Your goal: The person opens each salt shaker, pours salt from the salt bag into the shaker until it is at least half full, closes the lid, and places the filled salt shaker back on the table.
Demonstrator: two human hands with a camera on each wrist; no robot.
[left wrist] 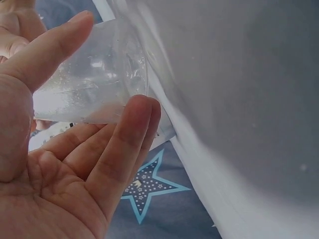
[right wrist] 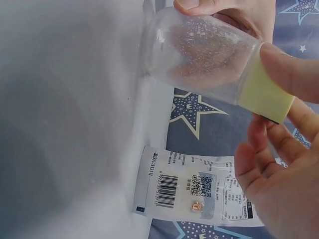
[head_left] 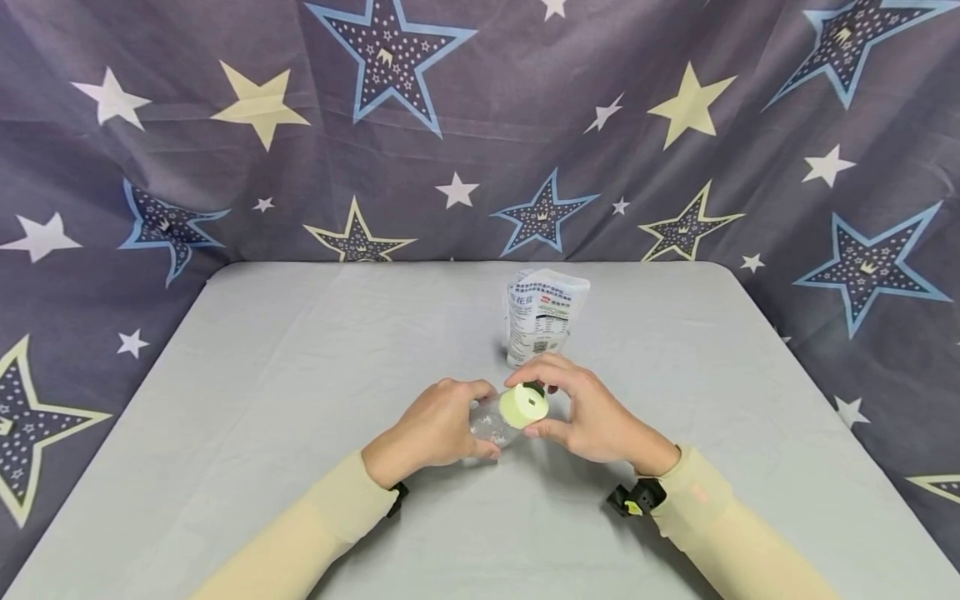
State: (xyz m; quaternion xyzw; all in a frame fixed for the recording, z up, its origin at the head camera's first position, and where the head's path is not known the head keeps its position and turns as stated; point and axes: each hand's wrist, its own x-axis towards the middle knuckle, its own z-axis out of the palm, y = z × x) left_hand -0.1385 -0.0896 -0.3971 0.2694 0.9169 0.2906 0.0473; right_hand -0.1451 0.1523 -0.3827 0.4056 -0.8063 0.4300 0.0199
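Observation:
A clear bottle (head_left: 489, 425) with a pale yellow-green cap (head_left: 522, 406) is tilted over the middle of the table, its cap end pointing to the right and up. My left hand (head_left: 437, 423) grips the bottle's body between thumb and fingers. On the other side, my right hand (head_left: 596, 414) pinches the cap, thumb on the near side and fingers on the far side. Small white grains cling to the inside of the bottle (right wrist: 209, 55) in the right wrist view. There, the cap (right wrist: 264, 92) sits on the bottle's end.
A white printed pouch (head_left: 543, 321) stands upright behind the hands, a little right of centre. The grey-covered table (head_left: 337, 350) runs back to a dark curtain (head_left: 480, 125) with a star pattern. A black band with a small device (head_left: 637, 497) circles the right wrist.

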